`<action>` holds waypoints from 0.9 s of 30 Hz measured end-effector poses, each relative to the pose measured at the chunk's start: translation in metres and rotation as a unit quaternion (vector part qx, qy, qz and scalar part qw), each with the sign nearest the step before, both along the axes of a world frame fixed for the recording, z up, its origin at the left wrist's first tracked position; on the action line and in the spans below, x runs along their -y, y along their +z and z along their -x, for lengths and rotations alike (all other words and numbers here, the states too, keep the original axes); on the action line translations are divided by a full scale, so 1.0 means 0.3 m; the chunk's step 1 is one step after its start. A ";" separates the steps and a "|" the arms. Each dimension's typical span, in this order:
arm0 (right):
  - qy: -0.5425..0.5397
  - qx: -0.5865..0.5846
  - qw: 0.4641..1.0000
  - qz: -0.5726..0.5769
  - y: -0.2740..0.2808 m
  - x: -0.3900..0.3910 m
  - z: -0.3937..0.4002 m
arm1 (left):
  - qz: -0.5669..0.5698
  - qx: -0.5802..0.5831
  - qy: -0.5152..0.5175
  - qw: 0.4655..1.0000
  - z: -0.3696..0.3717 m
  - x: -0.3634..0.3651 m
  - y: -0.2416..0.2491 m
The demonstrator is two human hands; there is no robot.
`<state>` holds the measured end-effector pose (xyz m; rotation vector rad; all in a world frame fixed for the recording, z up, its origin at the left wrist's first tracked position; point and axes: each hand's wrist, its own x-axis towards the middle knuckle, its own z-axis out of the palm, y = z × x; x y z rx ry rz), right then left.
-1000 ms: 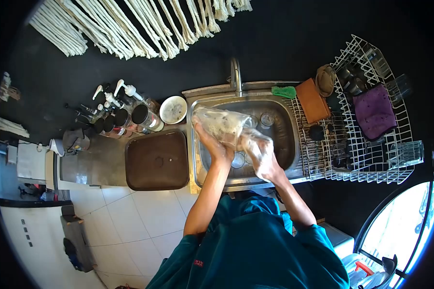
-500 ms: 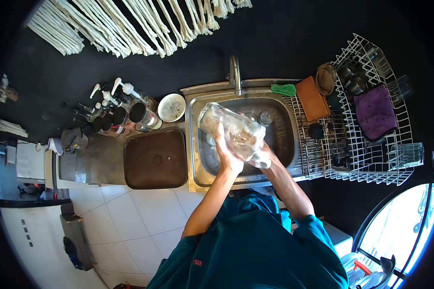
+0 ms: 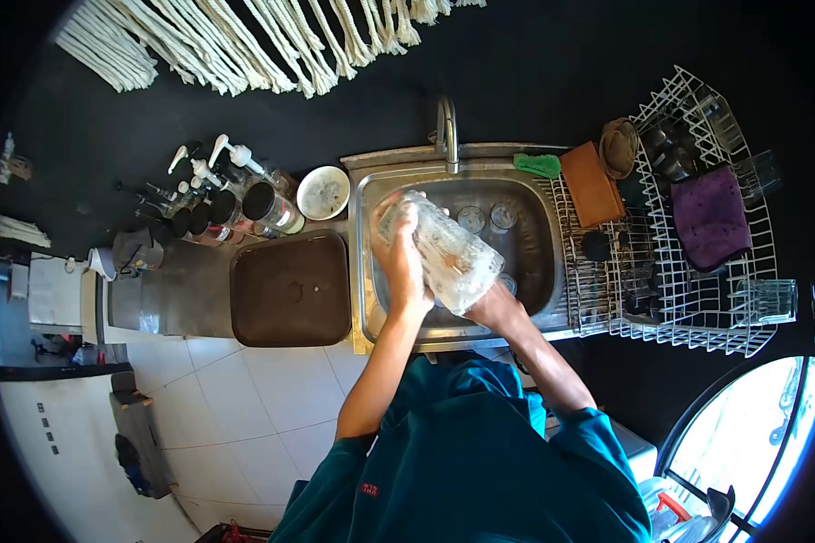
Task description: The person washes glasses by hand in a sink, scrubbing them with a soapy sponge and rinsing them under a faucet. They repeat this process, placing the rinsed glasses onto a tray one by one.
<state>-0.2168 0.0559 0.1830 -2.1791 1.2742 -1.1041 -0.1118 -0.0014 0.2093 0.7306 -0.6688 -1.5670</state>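
Observation:
A large clear glass jar (image 3: 448, 253), streaked with whitish suds, is tilted over the metal sink (image 3: 541, 312). My left hand (image 3: 403, 258) is wrapped round the jar's upper left end and side, fingers curled over the glass. At the lower right end, my right hand (image 3: 491, 306) reaches in at the jar's mouth; its fingers are hidden by the sudsy glass, so what they hold cannot be made out. Below the jar, several small glasses stand in the basin, among them one glass (image 3: 503, 215) at the back.
The faucet (image 3: 447, 136) rises behind the basin. A green sponge (image 3: 537, 165) and an orange cloth (image 3: 592, 185) lie to the right, beside a white dish rack (image 3: 697, 337) with a purple cloth (image 3: 711, 217). Leftward are a brown tray (image 3: 290, 290), a white bowl (image 3: 323, 193) and several bottles.
The jar has tilted further, its lower right end coming down. My left hand has slid up to its upper left end, and my right hand has gone deeper at the mouth.

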 end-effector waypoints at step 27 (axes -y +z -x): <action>0.137 0.736 0.583 -0.317 -0.064 -0.072 0.006 | -0.150 -0.178 -0.119 0.965 -0.004 0.043 -0.173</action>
